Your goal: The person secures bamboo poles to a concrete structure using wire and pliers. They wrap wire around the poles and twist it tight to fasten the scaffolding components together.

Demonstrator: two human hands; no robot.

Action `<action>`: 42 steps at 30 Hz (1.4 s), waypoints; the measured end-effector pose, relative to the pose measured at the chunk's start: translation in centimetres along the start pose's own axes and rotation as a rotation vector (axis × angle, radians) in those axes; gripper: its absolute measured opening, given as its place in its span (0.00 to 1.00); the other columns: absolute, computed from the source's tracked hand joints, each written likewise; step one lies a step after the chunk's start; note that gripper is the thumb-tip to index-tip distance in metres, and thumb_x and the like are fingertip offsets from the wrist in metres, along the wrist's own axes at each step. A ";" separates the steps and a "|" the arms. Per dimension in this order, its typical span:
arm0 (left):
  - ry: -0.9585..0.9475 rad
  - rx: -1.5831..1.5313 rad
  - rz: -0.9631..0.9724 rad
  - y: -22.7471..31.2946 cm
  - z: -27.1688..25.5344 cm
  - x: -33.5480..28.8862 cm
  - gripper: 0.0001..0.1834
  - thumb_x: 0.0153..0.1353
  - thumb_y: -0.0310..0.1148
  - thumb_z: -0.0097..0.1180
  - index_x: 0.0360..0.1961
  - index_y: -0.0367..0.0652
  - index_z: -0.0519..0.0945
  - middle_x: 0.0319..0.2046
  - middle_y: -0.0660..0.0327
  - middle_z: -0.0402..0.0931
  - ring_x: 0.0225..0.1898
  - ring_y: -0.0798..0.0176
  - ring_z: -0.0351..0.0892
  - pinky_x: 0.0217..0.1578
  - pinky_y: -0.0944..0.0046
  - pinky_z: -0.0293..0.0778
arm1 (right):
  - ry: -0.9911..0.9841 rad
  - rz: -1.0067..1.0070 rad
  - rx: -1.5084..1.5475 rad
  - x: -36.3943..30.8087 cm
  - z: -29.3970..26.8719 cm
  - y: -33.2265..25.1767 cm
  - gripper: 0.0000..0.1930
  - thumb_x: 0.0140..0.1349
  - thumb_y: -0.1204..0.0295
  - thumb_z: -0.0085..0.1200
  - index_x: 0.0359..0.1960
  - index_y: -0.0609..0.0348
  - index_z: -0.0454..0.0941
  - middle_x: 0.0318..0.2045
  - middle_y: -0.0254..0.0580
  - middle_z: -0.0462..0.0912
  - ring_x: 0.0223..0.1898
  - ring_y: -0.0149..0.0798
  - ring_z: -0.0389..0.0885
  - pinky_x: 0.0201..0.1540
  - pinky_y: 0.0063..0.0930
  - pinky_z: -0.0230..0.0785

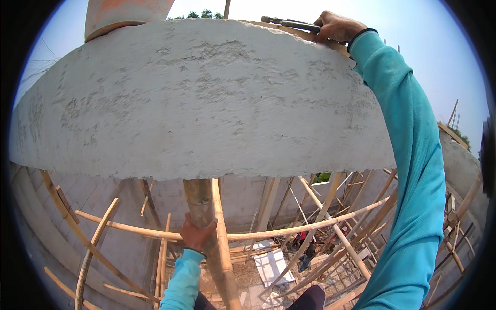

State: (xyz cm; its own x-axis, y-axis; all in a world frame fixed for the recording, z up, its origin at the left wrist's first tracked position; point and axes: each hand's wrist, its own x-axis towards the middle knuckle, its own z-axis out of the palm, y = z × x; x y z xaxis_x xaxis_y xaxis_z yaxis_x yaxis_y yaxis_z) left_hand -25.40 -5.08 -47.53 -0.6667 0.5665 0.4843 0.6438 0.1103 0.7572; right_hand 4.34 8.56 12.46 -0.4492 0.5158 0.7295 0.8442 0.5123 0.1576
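A grey, rough-plastered concrete beam (206,103) spans the view in front of me. My right hand (338,27) is up at its top edge, closed around a dark hand tool (292,24) with a slim shaft that points left. The exact kind of tool I cannot make out. Under that hand a wooden board (297,34) lies along the top of the beam. Lower down, my left hand (195,233) is wrapped round a thick upright bamboo pole (198,194) just below the beam. A thinner, paler bamboo pole (221,227) stands right beside it.
A horizontal bamboo pole (289,230) crosses in front of me. Several slanting props (330,196) stand at the right. Far below, a white sheet (272,263) lies on the ground near another person (308,253). A round-based column (121,15) rises from the beam at upper left.
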 end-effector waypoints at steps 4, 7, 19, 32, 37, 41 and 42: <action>0.023 0.029 0.026 -0.6 -0.7 -0.2 0.47 0.40 0.61 0.76 0.50 0.35 0.73 0.34 0.39 0.85 0.37 0.35 0.86 0.39 0.40 0.80 | 0.244 -0.174 -0.066 -4.4 -0.3 -0.1 0.28 0.50 0.61 0.73 0.52 0.66 0.84 0.35 0.53 0.86 0.33 0.46 0.84 0.43 0.36 0.77; 0.060 0.051 0.045 -0.6 -0.5 -0.1 0.46 0.39 0.60 0.77 0.50 0.35 0.74 0.34 0.41 0.85 0.37 0.35 0.86 0.39 0.41 0.81 | 0.377 -0.162 -0.013 -8.2 -2.7 1.7 0.29 0.53 0.58 0.72 0.52 0.66 0.83 0.33 0.51 0.85 0.30 0.42 0.83 0.39 0.32 0.77; 0.105 -0.019 0.118 -0.9 0.3 0.6 0.41 0.42 0.56 0.77 0.48 0.38 0.75 0.35 0.42 0.85 0.38 0.35 0.86 0.40 0.43 0.80 | 0.276 0.511 1.350 -49.7 12.6 -0.5 0.43 0.40 0.70 0.81 0.60 0.63 0.71 0.38 0.36 0.81 0.33 0.33 0.80 0.32 0.28 0.74; 0.048 -0.267 0.055 -0.5 -0.3 -0.5 0.44 0.46 0.50 0.80 0.55 0.30 0.74 0.45 0.44 0.83 0.46 0.49 0.85 0.49 0.53 0.80 | -0.429 1.072 2.014 -60.8 33.5 -15.0 0.53 0.39 0.77 0.80 0.70 0.59 0.61 0.41 0.45 0.84 0.31 0.40 0.85 0.31 0.36 0.78; 0.039 -0.471 0.097 -3.5 1.1 -0.5 0.47 0.50 0.45 0.79 0.63 0.26 0.68 0.55 0.44 0.73 0.54 0.51 0.79 0.54 0.54 0.77 | -0.669 0.869 2.026 -56.7 34.6 -17.0 0.31 0.44 0.70 0.75 0.51 0.66 0.77 0.28 0.34 0.79 0.24 0.29 0.75 0.27 0.26 0.69; 0.012 -0.733 0.102 -2.7 0.9 -1.0 0.40 0.57 0.41 0.74 0.62 0.28 0.68 0.55 0.48 0.71 0.49 0.58 0.80 0.48 0.59 0.79 | -0.769 0.802 1.947 -55.6 37.0 -17.9 0.35 0.44 0.67 0.78 0.54 0.67 0.76 0.30 0.34 0.79 0.26 0.30 0.75 0.29 0.26 0.68; 0.043 -0.735 0.093 -2.8 0.7 -1.2 0.38 0.58 0.40 0.73 0.61 0.28 0.70 0.52 0.50 0.73 0.46 0.60 0.80 0.45 0.61 0.78 | -0.756 0.844 1.947 -55.4 37.2 -18.4 0.36 0.44 0.67 0.78 0.55 0.67 0.75 0.31 0.35 0.79 0.26 0.30 0.76 0.29 0.27 0.68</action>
State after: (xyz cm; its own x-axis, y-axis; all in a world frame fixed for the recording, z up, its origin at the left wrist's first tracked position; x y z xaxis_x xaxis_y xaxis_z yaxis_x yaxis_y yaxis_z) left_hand -26.13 -5.50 -50.58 -0.6452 0.5129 0.5663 0.2912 -0.5202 0.8029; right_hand 2.82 -3.95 -55.62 -0.6481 0.7512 -0.1252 -0.1702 -0.3031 -0.9376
